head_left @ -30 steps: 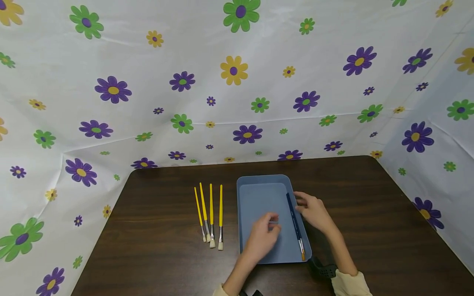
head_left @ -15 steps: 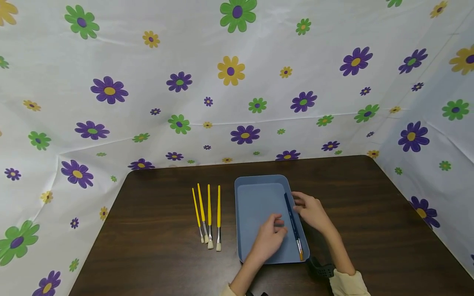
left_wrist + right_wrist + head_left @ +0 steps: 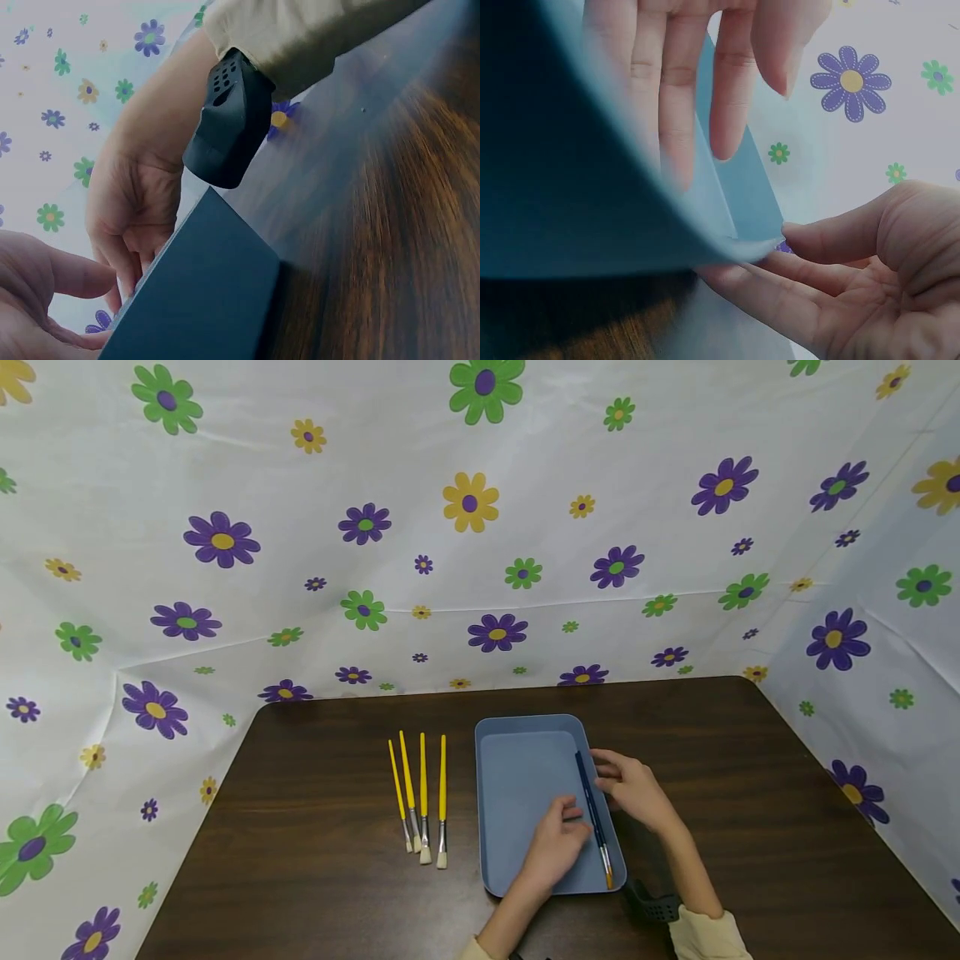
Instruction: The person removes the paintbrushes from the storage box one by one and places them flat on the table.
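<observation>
A blue-grey tray [image 3: 525, 760] lies on the table, and a dark blue paintbrush [image 3: 591, 797] with orange-brown bristles rests along the inside of its right wall. My left hand [image 3: 557, 847] hovers over the tray's lower half with loosely bent fingers, its tips left of the brush. In the right wrist view those left-hand fingers [image 3: 679, 112] hang down inside the tray, holding nothing. My right hand [image 3: 636, 793] is at the tray's right rim. Up close, the right hand [image 3: 870, 277] holds that rim, thumb on its edge and fingers beneath.
Several yellow-handled paintbrushes [image 3: 423, 793] with pale bristles lie side by side on the dark wooden table [image 3: 315, 827], left of the tray. A white cloth [image 3: 420, 443] with printed flowers hangs behind and at both sides. A dark strap [image 3: 652, 906] is on the right wrist.
My left hand has shifted rightward over the tray, closer to the dark blue paintbrush. The right hand stays at the rim; the tray and brushes have not moved on the table.
</observation>
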A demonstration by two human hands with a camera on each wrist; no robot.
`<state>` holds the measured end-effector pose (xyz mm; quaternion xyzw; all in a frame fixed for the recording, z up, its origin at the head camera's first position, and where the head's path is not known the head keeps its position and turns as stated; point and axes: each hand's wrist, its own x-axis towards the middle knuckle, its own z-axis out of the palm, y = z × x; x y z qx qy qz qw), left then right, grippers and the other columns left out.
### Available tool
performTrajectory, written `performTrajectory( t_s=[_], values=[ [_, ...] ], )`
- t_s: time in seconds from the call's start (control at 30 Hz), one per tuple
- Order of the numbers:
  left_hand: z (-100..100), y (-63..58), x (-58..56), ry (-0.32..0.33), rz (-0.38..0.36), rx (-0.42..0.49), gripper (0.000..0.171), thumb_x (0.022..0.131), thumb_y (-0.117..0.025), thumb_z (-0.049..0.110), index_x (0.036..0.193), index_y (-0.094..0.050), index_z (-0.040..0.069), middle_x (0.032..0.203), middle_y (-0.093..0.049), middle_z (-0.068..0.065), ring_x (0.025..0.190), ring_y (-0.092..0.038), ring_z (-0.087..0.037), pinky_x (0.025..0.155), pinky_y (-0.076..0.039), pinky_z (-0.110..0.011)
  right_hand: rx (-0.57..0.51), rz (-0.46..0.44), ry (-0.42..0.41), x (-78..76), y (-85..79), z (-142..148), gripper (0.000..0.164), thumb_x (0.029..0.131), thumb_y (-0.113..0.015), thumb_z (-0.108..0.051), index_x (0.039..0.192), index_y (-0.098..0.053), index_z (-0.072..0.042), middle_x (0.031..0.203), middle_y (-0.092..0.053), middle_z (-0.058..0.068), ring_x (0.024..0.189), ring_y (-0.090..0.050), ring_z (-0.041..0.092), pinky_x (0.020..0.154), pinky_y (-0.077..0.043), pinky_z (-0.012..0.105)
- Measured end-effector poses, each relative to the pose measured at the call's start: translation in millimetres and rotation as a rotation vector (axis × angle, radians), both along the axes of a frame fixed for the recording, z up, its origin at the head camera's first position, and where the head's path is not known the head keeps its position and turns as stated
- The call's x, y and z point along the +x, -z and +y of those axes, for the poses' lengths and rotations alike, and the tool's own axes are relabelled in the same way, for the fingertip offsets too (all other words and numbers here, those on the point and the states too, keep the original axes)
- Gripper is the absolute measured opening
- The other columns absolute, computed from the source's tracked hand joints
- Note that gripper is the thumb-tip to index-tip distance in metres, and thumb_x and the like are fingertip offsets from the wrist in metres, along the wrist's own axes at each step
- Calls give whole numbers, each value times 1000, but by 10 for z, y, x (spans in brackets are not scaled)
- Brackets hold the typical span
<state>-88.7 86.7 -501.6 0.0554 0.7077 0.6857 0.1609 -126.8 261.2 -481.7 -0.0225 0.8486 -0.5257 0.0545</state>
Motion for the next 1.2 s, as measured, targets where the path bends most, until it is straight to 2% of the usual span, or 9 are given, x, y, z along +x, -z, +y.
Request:
performTrajectory(
  t_s=[0.13, 0.23, 0.47, 0.9, 1.2],
  values=[
    [13, 12, -11, -8, -59, 85, 51, 90, -63, 2, 138, -51, -11, 127, -64, -20, 104, -67, -22, 87, -58, -36, -28, -6, -10, 1, -1, 8, 48, 100, -54, 8, 147, -45, 13, 131, -59, 40, 109, -68, 47, 70, -64, 44],
    [23, 13, -10, -15, -91, 116, 50, 91, -62, 1, 138, -51, -12, 127, -63, -20, 107, -66, -23, 89, -59, -39, -28, -8, -10, -1, 0, 10, 48, 100, -54, 8, 147, -45, 13, 131, -59, 39, 109, -68, 47, 69, -64, 44],
    [57, 8, 17, -28, -136, 173, 45, 92, -62, 0, 135, -51, -12, 124, -61, -20, 105, -66, -24, 84, -60, -43, -15, -6, -5, -1, 3, 7, 48, 99, -55, 8, 146, -46, 13, 131, -59, 40, 110, -67, 48, 69, -64, 44],
    [88, -1, 30, -28, -179, 196, 44, 95, -60, -1, 137, -50, -11, 125, -59, -18, 100, -65, -22, 78, -62, -43, 8, -7, -5, -2, 3, -3, 47, 100, -55, 7, 146, -46, 12, 131, -59, 40, 112, -66, 50, 70, -64, 45],
    [131, 3, 29, -37, -159, 191, 43, 95, -61, 1, 135, -52, -9, 121, -61, -17, 99, -63, -21, 82, -62, -44, 10, -1, -4, -7, -2, 5, 47, 99, -55, 7, 146, -47, 13, 130, -59, 40, 112, -66, 49, 69, -64, 44]
  ],
)
